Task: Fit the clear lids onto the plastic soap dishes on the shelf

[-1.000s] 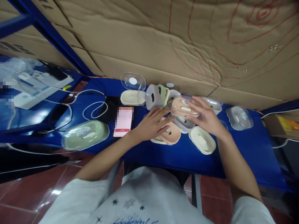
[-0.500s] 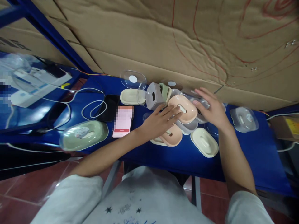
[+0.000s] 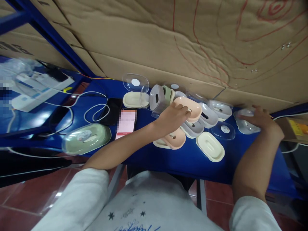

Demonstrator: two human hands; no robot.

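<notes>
My left hand (image 3: 174, 117) is closed, its curled fingers on the left side of a peach soap dish (image 3: 196, 110) with a slot in its middle. That dish lies tilted on a grey soap dish (image 3: 194, 129). A second peach dish (image 3: 176, 139) rests on a cream one below my left wrist. My right hand (image 3: 266, 122), at the far right, has its thumb and fingers apart over a grey soap dish (image 3: 247, 125) with a clear lid. Whether it grips the lid I cannot tell. A cream soap dish (image 3: 210, 147) and a clear lid (image 3: 222, 130) lie between my arms.
More grey dishes (image 3: 209, 115) stand at the back against the cardboard (image 3: 144, 45). To the left are a lit phone (image 3: 127, 120), a lidded green soap dish (image 3: 86, 139), white cables (image 3: 97, 104) and a power strip (image 3: 40, 93). A cardboard box (image 3: 295, 130) stands far right.
My right hand has moved right, from the middle pile to the lidded grey dish. My left hand has shifted slightly right and up, its fingers curling at the peach dish.
</notes>
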